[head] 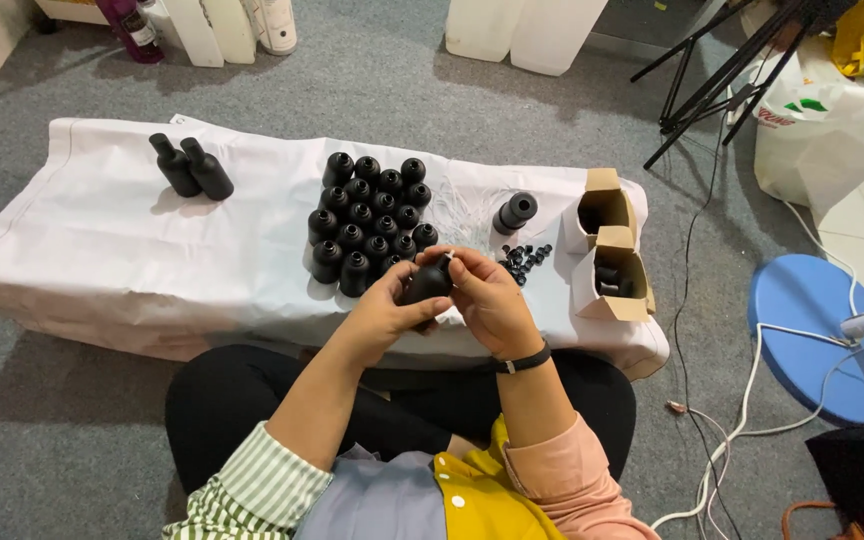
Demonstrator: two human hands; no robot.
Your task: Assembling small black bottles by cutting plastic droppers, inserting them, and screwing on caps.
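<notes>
Seated at a low cloth-covered table (102,260), a person grips a black bottle (426,284) in the left hand (384,310) while the right hand (487,300) pinches its neck, steadying it above the clustered bottles (370,222).

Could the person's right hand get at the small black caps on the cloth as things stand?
Probably yes: the small black caps lie bare just beyond the right hand, though it grips a black bottle with the left hand.

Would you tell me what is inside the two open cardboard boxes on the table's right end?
Both cardboard boxes hold dark items, probably small black parts like the loose caps beside them. The box walls and shadow hide their shape and number.
</notes>
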